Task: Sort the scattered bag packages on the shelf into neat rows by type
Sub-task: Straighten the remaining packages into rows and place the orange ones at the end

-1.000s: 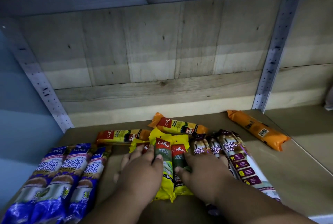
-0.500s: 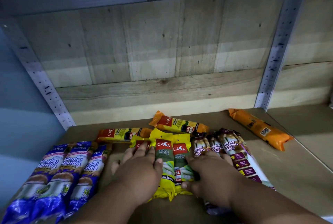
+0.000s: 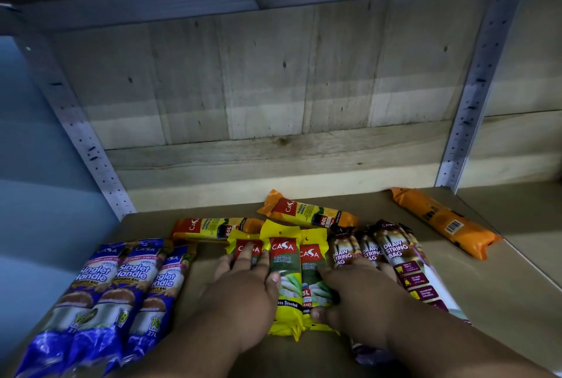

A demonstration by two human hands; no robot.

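Note:
Three yellow Casa packages point(image 3: 286, 271) lie side by side at the shelf's front middle. My left hand point(image 3: 243, 295) lies flat on the leftmost one, thumb against the middle pack. My right hand point(image 3: 355, 295) presses the rightmost yellow pack, fingers spread over the brown draw-string packages point(image 3: 392, 250) beside it. Three blue Singlet Handle packages point(image 3: 121, 283) form a row at the left. Two orange Casa packages point(image 3: 307, 213) lie crosswise behind the yellow ones, and a third orange package point(image 3: 444, 222) lies slanted at the back right.
The wooden shelf board point(image 3: 501, 295) has bare room at the right front and along the back. A plank back wall point(image 3: 273, 88) and perforated metal uprights point(image 3: 474, 97) frame the bay. A blue wall point(image 3: 36, 195) borders the left.
Both hands have shifted slightly, pushing the yellow packs together; the right thumb now hooks the bottom of the rightmost yellow pack. The other packages have not moved.

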